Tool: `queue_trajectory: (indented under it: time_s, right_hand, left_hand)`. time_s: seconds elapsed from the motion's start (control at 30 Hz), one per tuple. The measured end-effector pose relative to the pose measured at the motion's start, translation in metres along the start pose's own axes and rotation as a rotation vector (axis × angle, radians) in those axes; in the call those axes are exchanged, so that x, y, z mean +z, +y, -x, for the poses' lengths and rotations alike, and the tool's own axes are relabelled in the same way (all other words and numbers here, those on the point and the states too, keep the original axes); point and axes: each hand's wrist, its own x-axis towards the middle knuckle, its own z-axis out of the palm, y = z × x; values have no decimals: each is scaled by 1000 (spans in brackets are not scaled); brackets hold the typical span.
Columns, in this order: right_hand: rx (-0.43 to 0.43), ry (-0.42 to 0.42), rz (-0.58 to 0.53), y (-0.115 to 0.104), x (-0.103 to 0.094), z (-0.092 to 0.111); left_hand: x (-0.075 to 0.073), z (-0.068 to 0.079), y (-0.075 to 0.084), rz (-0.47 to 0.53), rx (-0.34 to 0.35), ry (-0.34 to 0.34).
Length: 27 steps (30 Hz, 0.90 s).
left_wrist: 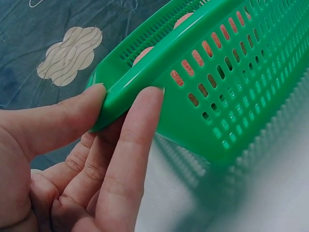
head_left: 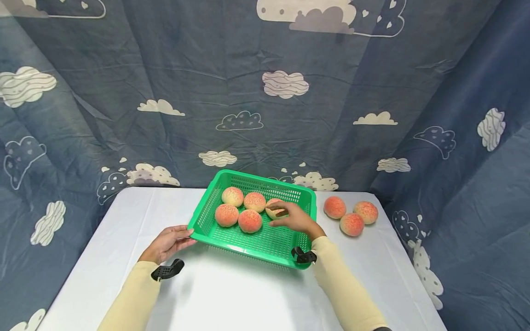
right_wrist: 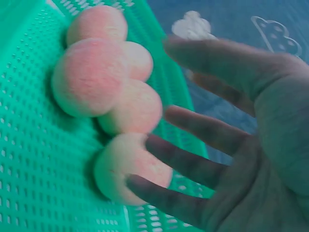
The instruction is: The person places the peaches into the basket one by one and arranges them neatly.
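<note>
A green plastic basket [head_left: 265, 243] with perforated walls stands on the table, holding several peaches [head_left: 250, 221] at its left and middle. My left hand [head_left: 171, 242] pinches the rim at the near-left corner; in the left wrist view the thumb [left_wrist: 82, 108] lies on one side of the rim and the fingers [left_wrist: 133, 140] on the other. Inside the basket, my right hand [head_left: 295, 218] hovers with spread fingers around the rightmost peach [head_left: 271, 212], partly hiding it. In the right wrist view, fingertips overlap that peach [right_wrist: 123, 166], while the thumb stands well away from it.
Three more peaches [head_left: 352, 224] sit close together on the white-covered table [head_left: 223, 294], right of the basket. A dark blue cloud-print curtain [head_left: 244, 96] hangs behind the table and along its sides.
</note>
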Motion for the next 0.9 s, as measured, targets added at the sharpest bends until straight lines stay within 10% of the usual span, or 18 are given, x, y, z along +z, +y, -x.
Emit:
queue_trajectory:
  time_s: [0.27, 0.9]
  right_hand:
    - [-7, -86, -88, 2, -21, 23]
    - [49, 48, -221, 36, -71, 77]
  left_hand:
    - [-1, -2, -1, 14, 5, -6]
    - [-5, -3, 1, 25, 11, -33]
